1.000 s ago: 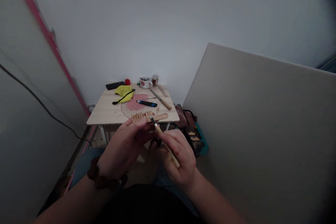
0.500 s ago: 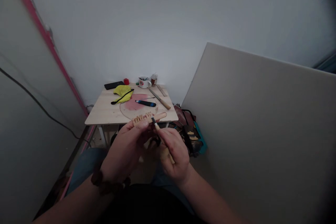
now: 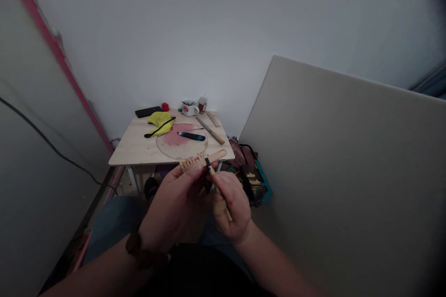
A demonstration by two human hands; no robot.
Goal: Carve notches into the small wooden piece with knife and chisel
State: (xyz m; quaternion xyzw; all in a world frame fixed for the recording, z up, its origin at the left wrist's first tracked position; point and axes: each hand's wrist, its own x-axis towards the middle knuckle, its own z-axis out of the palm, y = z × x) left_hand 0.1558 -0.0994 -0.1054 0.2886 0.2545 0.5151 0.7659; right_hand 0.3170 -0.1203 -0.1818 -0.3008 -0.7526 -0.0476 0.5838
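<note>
My left hand (image 3: 176, 199) pinches the wooden comb (image 3: 202, 159) in the air, just before the bench's (image 3: 139, 148) near edge. My right hand (image 3: 232, 204) grips the carving knife (image 3: 214, 181); short, shallow cuts between the teeth seem safest.

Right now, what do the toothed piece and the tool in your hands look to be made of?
The toothed piece looks like pale, unfinished wood: matt tan, with cut teeth along one end. The carving knife seems to have a light wooden handle and a short dark blade, probably metal, though it is too small to be sure.
</note>
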